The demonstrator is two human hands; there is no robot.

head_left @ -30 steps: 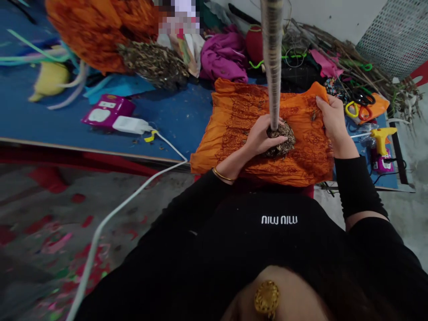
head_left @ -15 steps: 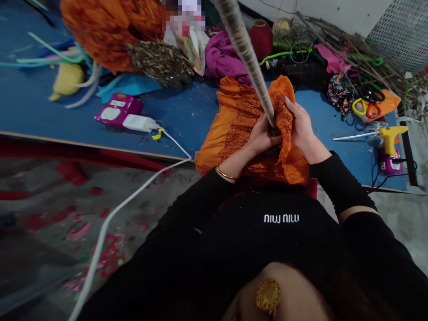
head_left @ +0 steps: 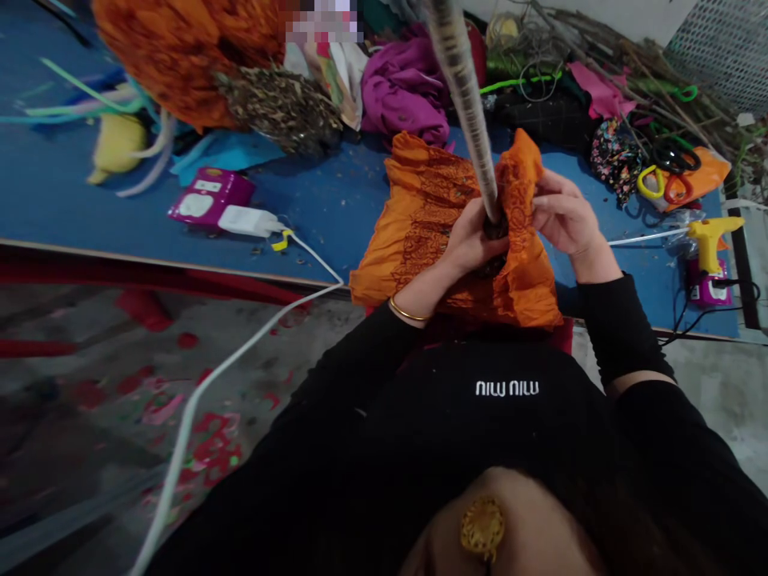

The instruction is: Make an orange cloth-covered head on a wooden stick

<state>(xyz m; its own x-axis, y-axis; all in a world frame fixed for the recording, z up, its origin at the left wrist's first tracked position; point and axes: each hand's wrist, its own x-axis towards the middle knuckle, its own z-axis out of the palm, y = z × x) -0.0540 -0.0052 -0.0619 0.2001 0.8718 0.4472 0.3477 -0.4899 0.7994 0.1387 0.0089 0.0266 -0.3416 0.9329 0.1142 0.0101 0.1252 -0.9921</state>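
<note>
The orange printed cloth [head_left: 414, 232] lies at the near edge of the blue table [head_left: 318, 192], its right part folded up against the lower end of a ringed pole [head_left: 465, 96]. The left hand [head_left: 471, 240] (a gold-coloured bangle [head_left: 409, 310] circles its wrist) is closed round the pole's foot. The right hand [head_left: 567, 212], right of the fold, has its fingers bent and slightly parted, with the tips at the cloth; whether they pinch it I cannot tell. Purple fabric [head_left: 405, 88] lies bunched on the far side, a purple-and-white socket box [head_left: 213, 194] to the left, a yellow glue gun [head_left: 711, 244] to the right.
</note>
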